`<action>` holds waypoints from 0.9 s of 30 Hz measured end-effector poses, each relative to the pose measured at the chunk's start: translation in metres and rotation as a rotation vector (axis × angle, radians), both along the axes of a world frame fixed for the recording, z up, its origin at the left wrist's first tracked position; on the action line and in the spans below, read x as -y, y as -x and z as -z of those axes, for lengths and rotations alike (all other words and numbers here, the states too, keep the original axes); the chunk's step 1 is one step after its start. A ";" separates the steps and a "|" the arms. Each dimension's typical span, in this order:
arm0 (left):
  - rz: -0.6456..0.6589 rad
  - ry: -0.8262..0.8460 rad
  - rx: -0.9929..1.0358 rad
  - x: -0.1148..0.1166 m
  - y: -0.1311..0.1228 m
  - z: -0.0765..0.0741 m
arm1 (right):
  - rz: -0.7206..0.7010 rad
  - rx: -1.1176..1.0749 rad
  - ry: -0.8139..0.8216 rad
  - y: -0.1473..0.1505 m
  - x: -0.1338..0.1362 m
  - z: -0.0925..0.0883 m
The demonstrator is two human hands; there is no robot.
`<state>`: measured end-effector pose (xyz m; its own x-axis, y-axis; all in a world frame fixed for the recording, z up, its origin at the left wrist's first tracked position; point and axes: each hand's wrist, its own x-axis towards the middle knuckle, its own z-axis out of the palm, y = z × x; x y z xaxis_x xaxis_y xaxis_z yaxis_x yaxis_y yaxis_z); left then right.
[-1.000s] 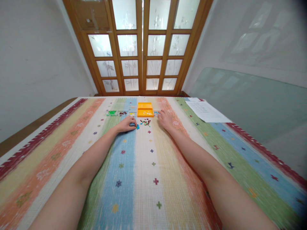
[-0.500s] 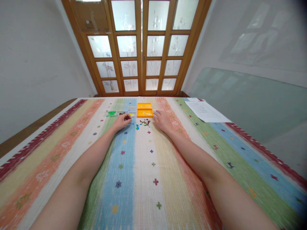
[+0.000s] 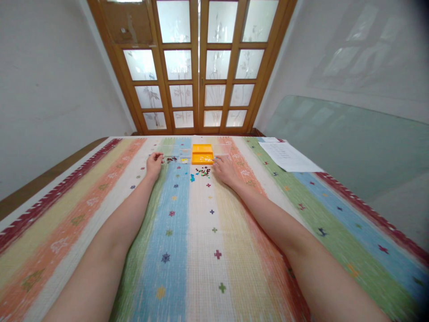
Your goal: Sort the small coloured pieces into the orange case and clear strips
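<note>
Left hand: your left hand (image 3: 154,163) is at the left end of the row of clear boxes, fingers curled in toward the thumb and nearly closed; you cannot tell from this view whether a piece is pinched there.
Right hand: your right hand (image 3: 224,169) rests low beside the orange box, fingers loosely bent, fingertips close by its right wall; contact, grip and the gap to the thumb are too small to make out.
Orange box: the open orange plastic box (image 3: 202,147) stands between your hands, small white pieces (image 3: 205,158) lying in its near half.
Clear boxes: left of it you have shallow clear plastic boxes (image 3: 179,159), with tiny dark red-brown pieces (image 3: 172,159) in one and small yellow pieces (image 3: 184,160) in another.
Loose pile: nearer you, tiny dark red and green pieces (image 3: 203,171) lie scattered on the striped multicoloured cloth (image 3: 204,241), small bright blue pieces (image 3: 192,178) just to their left.
Worktop, right: white printed paper (image 3: 290,156) lies flat, well apart from your right hand.
</note>
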<state>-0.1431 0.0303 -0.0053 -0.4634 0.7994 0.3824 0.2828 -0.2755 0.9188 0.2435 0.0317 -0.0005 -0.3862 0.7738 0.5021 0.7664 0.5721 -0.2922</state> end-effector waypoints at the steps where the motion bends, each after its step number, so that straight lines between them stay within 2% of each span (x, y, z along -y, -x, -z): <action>1: -0.042 0.004 0.038 -0.001 0.003 0.000 | -0.014 0.007 0.005 0.002 0.002 -0.001; 4: -0.099 0.025 0.133 -0.004 0.011 0.003 | -0.083 0.012 0.014 0.011 0.011 -0.005; 9: -0.070 0.072 0.175 -0.007 0.018 0.010 | -0.254 0.039 0.037 0.038 0.036 -0.005; 14: -0.056 0.120 0.180 -0.010 0.023 0.014 | -0.421 0.159 0.017 0.060 0.054 -0.002; 20: -0.069 0.131 0.116 -0.011 0.023 0.016 | -0.467 0.221 0.028 0.074 0.047 -0.005; 27: -0.075 0.158 0.020 -0.014 0.022 0.021 | -0.497 0.260 0.096 0.082 0.035 0.001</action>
